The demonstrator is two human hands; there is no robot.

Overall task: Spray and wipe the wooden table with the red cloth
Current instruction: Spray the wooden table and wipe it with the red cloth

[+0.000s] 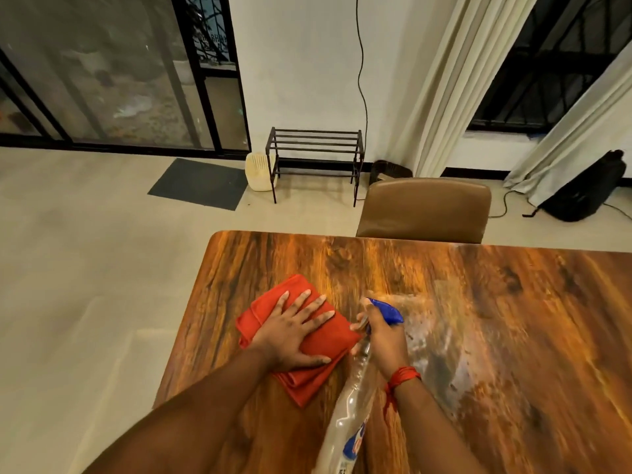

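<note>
While the left hand (294,331) lies flat with fingers spread on the folded red cloth (307,340), pressing it to the wooden table (496,319) near its left edge, the right hand (383,336) is wrapped around the neck of a clear spray bottle (355,395) with a blue nozzle (386,311), one finger curled at the trigger. Held tilted just right of the cloth, the bottle points its nozzle away from the person, its body slanting back toward the camera and a blue label showing low on its side. A pale, wet-looking sheen covers the tabletop beyond and to the right of the nozzle. Red thread (402,378) is tied round the right wrist. A brown chair (425,208) is pushed in at the far side of the table; behind it a dark metal rack (316,159) stands against the white wall, a grey mat (200,183) lies on the floor by the glass door, and a black bag (588,189) sits under the curtains (455,80)
</note>
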